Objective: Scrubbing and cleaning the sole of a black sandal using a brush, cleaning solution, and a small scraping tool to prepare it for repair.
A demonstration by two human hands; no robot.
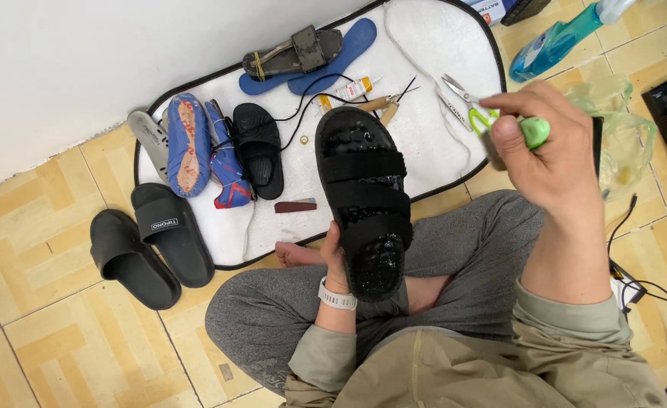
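Left hand [336,253]: closed round the heel end of the black strapped sandal [365,196] at centre frame, gripping from underneath, thumb up the side; this looks like a steadying hold that leaves the top open to work on.
Sandal, position: held up over the person's crossed legs, its toe reaching out above the near edge of the white mat [439,68].
Sandal, direction: long axis runs near-vertical in the frame, toe to the top, heel to the bottom, footbed and straps facing up at the camera.
Right hand [549,155]: right of centre, curled shut on the green-handled scissors [473,106]; blades point to the upper left, clear of the sandal.
Mat, top: a worn brown sandal [295,51] lies on a blue insole [348,49], with a glue tube [352,89] just below them.
Mat, left: a blue-wrapped shoe piece [188,143] and a small black sandal [259,147], side by side, seemingly parked within reach.
Floor, lower left: a pair of black slides [152,245] on the tiles.
Upper right: a blue spray bottle [556,41].
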